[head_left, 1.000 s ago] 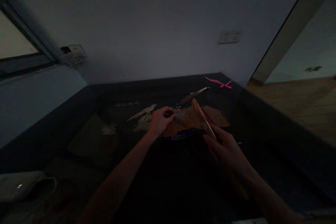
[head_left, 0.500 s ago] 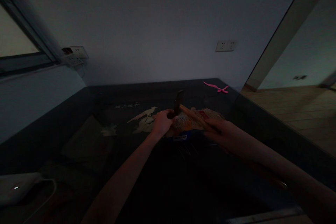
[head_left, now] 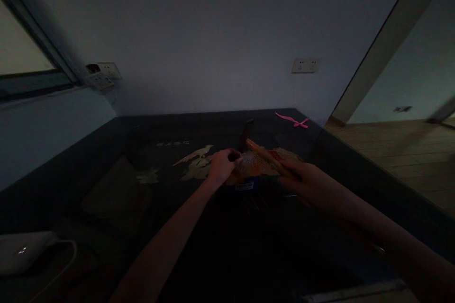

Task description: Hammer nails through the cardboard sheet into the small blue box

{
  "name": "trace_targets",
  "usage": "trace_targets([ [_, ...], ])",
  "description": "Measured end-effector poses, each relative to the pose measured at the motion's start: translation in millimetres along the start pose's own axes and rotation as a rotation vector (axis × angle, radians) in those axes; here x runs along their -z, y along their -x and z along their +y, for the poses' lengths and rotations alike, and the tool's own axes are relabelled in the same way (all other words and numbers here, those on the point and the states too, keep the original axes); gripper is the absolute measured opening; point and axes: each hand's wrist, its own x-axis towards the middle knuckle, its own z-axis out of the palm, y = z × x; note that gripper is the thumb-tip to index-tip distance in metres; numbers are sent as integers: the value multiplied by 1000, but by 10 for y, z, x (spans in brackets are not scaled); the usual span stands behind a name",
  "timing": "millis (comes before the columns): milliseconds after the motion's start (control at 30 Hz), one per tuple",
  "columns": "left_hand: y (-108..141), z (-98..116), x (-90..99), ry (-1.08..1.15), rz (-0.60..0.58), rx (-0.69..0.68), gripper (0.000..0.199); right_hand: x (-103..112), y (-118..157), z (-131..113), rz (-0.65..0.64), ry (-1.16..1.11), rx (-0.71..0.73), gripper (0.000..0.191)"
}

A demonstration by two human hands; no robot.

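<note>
The right hand's [head_left: 302,180] grip closes around the wooden handle of a hammer [head_left: 262,152]; its dark head slants up, ahead and left of that grip. The left hand [head_left: 221,165] has thumb and finger curled together beside the head; whatever they pinch, I cannot tell. Between both grips, a speckled packet [head_left: 253,166] lies on the worktop [head_left: 249,251]. Beyond the right grip lies a pink strip [head_left: 292,120].

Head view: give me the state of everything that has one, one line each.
Left hand, fingers curled at the packet
Right hand, closed around the wooden-handled tool
Wooden-handled tool, slanted, gripped
Packet, on the table; open or sealed, unclear
Pink strip, lying untouched, crossed near one end
Right wall socket, nothing plugged in
White device, cable attached
</note>
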Motion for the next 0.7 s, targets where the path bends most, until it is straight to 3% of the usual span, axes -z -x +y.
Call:
trace_targets([
  [133,-6,-2,-9,17,-1,-5,8,32,-4,-41,75,19,52,13],
  [300,-5,8,5,-26,-2,4,10,-45,-22,19,-43,41,-36,19],
  [533,-6,2,-6,20,6,1,8,-33,-6,21,19,37,10,21],
  [700,-10,14,10,-21,-16,13,11,-104,-23,88,-19,32,-4,18],
])
